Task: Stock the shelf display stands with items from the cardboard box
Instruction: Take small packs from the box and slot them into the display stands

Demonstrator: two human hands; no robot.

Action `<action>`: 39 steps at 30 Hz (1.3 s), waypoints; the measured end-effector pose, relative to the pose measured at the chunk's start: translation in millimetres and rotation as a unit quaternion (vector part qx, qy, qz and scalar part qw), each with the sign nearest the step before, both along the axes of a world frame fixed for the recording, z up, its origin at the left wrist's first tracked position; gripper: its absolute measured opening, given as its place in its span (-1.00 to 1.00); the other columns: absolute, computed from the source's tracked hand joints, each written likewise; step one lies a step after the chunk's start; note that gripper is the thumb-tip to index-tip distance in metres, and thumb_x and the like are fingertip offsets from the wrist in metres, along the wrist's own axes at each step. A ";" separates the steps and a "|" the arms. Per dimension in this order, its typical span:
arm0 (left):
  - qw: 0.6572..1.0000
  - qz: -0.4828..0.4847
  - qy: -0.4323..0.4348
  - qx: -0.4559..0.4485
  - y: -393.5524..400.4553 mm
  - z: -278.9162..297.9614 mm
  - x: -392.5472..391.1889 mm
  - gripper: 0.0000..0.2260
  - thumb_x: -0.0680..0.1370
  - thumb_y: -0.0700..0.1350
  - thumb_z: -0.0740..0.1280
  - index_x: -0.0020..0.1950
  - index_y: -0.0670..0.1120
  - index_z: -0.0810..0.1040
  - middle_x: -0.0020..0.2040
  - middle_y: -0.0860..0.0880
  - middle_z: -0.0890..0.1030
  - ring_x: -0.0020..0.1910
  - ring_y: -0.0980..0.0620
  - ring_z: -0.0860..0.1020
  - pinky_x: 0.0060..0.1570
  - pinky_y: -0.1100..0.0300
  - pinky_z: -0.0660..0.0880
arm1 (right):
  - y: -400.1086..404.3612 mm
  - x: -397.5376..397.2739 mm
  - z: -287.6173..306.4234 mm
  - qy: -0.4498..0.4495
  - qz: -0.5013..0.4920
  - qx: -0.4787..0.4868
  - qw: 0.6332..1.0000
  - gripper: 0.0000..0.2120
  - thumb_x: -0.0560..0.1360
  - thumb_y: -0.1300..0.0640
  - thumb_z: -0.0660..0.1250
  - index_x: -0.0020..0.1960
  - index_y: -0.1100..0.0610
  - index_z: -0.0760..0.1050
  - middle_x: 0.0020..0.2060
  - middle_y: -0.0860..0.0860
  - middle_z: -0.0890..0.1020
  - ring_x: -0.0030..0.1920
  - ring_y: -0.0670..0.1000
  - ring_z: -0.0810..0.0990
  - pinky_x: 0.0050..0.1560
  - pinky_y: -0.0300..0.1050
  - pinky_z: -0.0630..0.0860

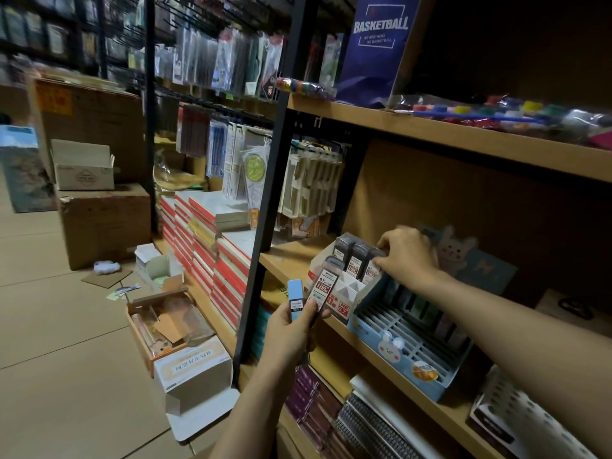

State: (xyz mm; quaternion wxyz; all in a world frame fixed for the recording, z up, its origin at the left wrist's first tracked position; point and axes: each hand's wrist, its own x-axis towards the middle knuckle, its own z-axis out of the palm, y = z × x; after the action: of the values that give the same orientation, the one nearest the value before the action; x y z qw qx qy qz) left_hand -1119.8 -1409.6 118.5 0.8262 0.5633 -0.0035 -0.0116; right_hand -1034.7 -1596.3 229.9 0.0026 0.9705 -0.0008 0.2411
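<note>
Wooden shelf [291, 260] carrying white display stand [344, 294] beside blue display stand [414, 352]. Right hand [409, 255] reaching into white stand, fingers pinching top of grey lead case [372, 265] standing in back row. Left hand [291, 329] hovering just before shelf edge, fingers curling round blue case [295, 301] and clear lead case [323, 286]. Open cardboard box [162, 321] lying on floor [66, 359], well apart from hands.

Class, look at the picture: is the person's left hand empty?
No. The left hand grips a light blue case and a grey lead case in front of the shelf.
</note>
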 end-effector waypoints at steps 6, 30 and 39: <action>1.000 -0.017 -0.008 0.021 -6.5 -2.1 1.3 -0.82 0.62 -0.05 0.27 0.17 -0.08 0.53 -0.23 0.04 0.68 -0.52 0.18 0.40 -0.55 0.33 0.31 | -1.6 -10.3 -3.9 -0.032 0.116 0.168 0.978 -0.73 0.49 0.06 0.43 0.17 0.08 0.59 0.07 0.03 0.55 0.01 -0.03 0.54 -0.02 -0.21 0.47; 0.965 -0.063 -0.185 0.175 -32.7 -0.8 3.7 -0.74 0.69 -0.06 0.08 0.34 0.12 0.39 0.21 0.08 0.52 0.19 0.08 0.49 0.23 0.09 0.45 | -10.9 -10.4 17.5 -0.050 0.125 0.141 0.981 -0.77 0.45 0.22 0.42 0.10 0.12 0.61 -0.10 0.01 0.65 -0.14 -0.06 0.57 -0.22 -0.42 0.42; 0.962 -0.027 -0.189 0.196 -25.7 -2.5 12.4 -0.76 0.68 -0.06 0.10 0.31 0.11 0.41 0.17 0.09 0.54 0.14 0.12 0.52 0.17 0.12 0.47 | 0.7 -8.1 -6.7 0.010 0.034 -0.010 0.999 -0.81 0.50 0.07 0.40 0.10 0.01 0.66 0.03 0.02 0.60 0.04 0.11 0.59 -0.06 -0.06 0.53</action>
State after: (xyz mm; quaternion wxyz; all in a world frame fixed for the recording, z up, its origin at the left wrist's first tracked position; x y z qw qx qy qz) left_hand -1107.4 -1435.4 116.1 0.6832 0.7059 -0.1724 0.0725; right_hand -1042.8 -1595.5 223.3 0.0037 0.9723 0.0345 0.2313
